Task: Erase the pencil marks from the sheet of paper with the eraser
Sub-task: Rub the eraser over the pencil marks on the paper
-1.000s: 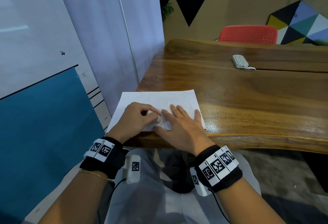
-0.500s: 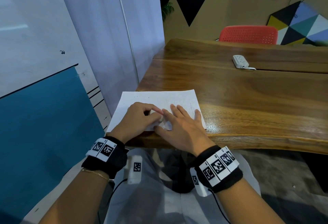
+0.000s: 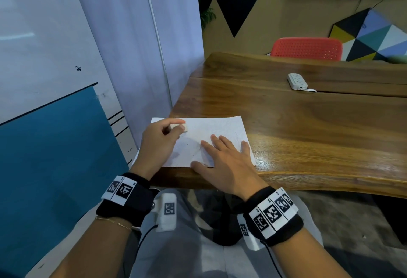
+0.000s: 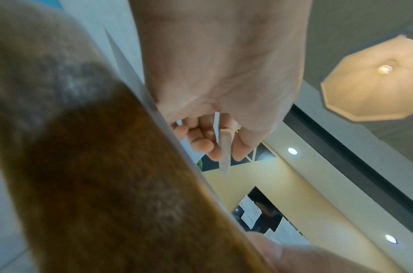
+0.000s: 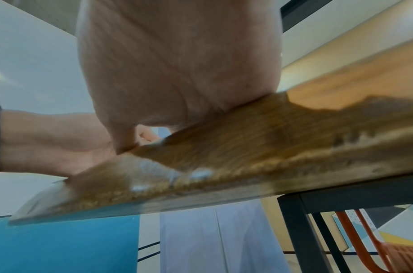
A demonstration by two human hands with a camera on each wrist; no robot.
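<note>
A white sheet of paper (image 3: pixel 222 129) lies at the near left corner of the wooden table (image 3: pixel 308 128), with faint pencil marks and dark crumbs on it. My left hand (image 3: pixel 163 137) pinches a small white eraser (image 3: pixel 179 127) between thumb and fingers over the sheet's far left part. In the left wrist view the eraser (image 4: pixel 224 151) shows as a thin pale slab between the fingertips. Spread flat with straight fingers, my right hand (image 3: pixel 224 156) presses the sheet's near right part. The right wrist view shows only that hand's palm (image 5: pixel 177 64) on the table edge.
A white power strip (image 3: pixel 297 81) with a cord lies far back on the table. A red chair (image 3: pixel 306 48) stands behind the table. A white and blue wall panel (image 3: pixel 55 101) runs close along the left. My lap is below the table's near edge.
My left hand has moved with the eraser from beside the right fingertips up toward the sheet's far left part. The right hand has stayed flat on the paper.
</note>
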